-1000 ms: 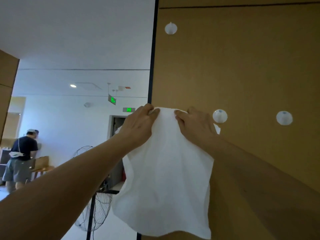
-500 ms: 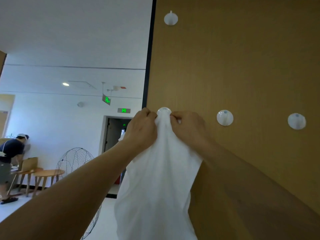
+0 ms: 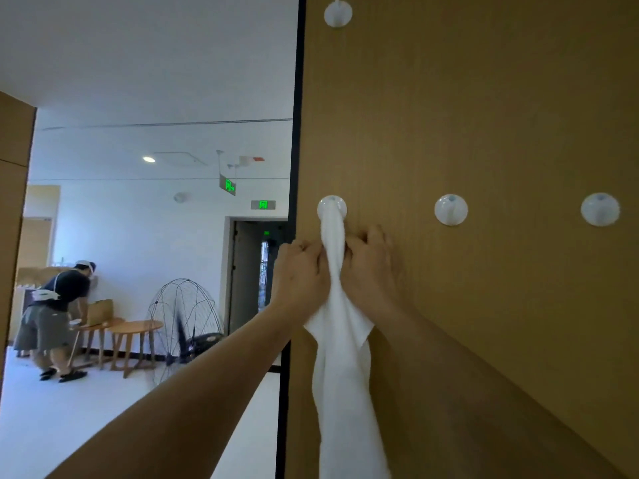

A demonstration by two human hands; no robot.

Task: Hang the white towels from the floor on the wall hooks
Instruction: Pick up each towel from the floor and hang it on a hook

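One white towel (image 3: 340, 340) is on the wall: its gathered top is caught on the leftmost hook (image 3: 332, 207) of the lower row and the rest hangs straight down the brown panel (image 3: 484, 115). My left hand (image 3: 302, 271) and right hand (image 3: 371, 267) sit just under that hook, one each side, fingers curled and pinching the bunched cloth. I judge this towel nearly hung; the hands have only to let go. Two hooks to the right, middle hook (image 3: 450, 209) and far hook (image 3: 600, 209), are bare, as is the upper hook (image 3: 337, 13). The floor by the wall is out of view, so I cannot tell how many towels remain.
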